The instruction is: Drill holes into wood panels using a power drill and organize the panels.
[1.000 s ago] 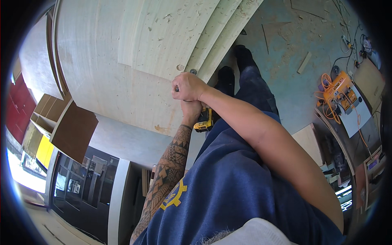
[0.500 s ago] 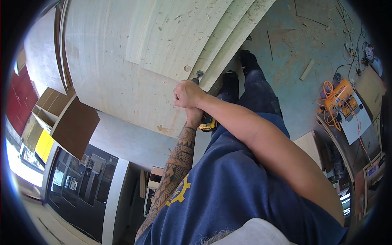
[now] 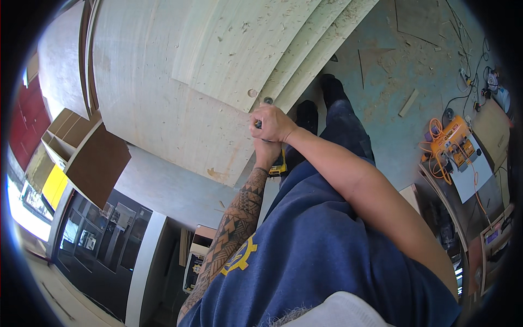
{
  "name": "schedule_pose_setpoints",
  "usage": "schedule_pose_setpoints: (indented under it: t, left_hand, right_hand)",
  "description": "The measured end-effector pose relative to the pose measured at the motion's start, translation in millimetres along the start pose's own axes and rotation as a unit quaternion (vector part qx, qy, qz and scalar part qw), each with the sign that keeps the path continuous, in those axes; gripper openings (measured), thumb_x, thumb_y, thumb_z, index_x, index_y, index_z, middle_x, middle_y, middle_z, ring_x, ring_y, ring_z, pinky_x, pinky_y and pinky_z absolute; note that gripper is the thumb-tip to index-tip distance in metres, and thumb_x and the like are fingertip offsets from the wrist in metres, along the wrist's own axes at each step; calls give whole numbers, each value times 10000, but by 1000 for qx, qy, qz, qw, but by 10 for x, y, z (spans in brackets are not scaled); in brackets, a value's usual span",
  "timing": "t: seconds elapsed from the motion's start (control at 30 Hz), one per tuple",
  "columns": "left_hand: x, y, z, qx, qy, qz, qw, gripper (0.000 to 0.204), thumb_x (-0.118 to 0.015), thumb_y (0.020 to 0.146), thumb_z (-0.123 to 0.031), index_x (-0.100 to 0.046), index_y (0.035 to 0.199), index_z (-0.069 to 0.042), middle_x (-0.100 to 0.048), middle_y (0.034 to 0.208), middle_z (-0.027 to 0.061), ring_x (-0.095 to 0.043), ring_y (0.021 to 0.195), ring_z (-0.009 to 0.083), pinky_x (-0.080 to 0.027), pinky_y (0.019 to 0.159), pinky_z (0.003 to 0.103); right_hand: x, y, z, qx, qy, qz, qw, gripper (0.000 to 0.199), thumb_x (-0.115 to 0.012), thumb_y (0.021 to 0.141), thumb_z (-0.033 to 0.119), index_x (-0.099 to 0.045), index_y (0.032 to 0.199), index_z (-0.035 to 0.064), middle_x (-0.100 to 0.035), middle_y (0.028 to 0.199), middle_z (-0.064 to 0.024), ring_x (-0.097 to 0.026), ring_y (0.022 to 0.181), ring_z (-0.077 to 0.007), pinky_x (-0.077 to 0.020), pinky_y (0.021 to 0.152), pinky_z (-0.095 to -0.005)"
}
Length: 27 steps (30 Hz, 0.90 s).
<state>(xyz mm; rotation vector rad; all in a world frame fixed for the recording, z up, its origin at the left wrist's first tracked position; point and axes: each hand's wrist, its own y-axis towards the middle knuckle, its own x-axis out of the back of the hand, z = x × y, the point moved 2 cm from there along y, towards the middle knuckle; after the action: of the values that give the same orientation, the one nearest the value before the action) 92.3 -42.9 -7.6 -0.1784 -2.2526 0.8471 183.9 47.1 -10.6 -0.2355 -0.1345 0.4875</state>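
Observation:
A yellow and black cordless drill is in both my hands at the corner of a stack of pale wooden boards. My left hand, below, is closed round its handle. Above it, my right hand wraps over the drill's body with bent fingers, hiding most of the tool. Past my knuckles a round, wide-headed drill bit meets one of the stepped lower boards near its end. Whether it has cut in, I cannot tell. A round hole shows in the top board beside it.
Wood shavings lie over the boards and the floor. My legs stand against the stack's right edge. At the right, an orange power unit with coiled leads rests by a bench, and cables trail beyond it. An open brown cabinet stands at the left.
Both hands and the drill's body have swung to the right, while the bit stays at nearly the same spot on the board. The whole view has shifted slightly.

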Motion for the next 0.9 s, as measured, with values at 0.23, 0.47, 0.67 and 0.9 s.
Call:
schedule_pose_setpoints:
  t: [0.23, 0.47, 0.67, 0.9]
  left_hand:
    - [-26, -62, 196, -21, 4, 3, 1000, 386, -737, 838, -171, -643, 1192, -48, -686, 1157, 194, -665, 1096, 362, -527, 900, 453]
    - [5, -58, 128, -21, -7, -35, 999, 361, -742, 833, -222, -667, 1157, -82, -705, 1111, 220, -667, 1047, 421, -537, 884, 475]
    - [23, -127, -133, 91, -100, 2, 991, 352, -696, 852, -273, -658, 1143, -77, -717, 1050, 239, -673, 1028, 442, -545, 882, 519]
    - [-51, -192, -52, 118, -166, -72, 976, 326, -635, 874, -230, -597, 1056, 38, -703, 944, 292, -691, 935, 468, -562, 842, 524]
  right_hand:
    - [-116, -38, 242, 8, -178, -15, 984, 220, -676, 814, 271, -713, 769, 58, -713, 810, -146, -676, 870, -333, -512, 899, -483]
    - [-161, 42, 372, -32, -272, 19, 961, 303, -652, 886, 338, -706, 708, 99, -705, 768, -131, -684, 778, -332, -547, 751, -480]
    - [-97, 42, 395, 9, -330, 7, 944, 303, -657, 892, 302, -666, 664, 104, -665, 700, -108, -670, 720, -322, -545, 634, -462]
    - [-198, 78, 340, 56, -371, 24, 927, 384, -683, 902, 287, -568, 604, 74, -588, 611, -135, -604, 580, -337, -466, 542, -461]
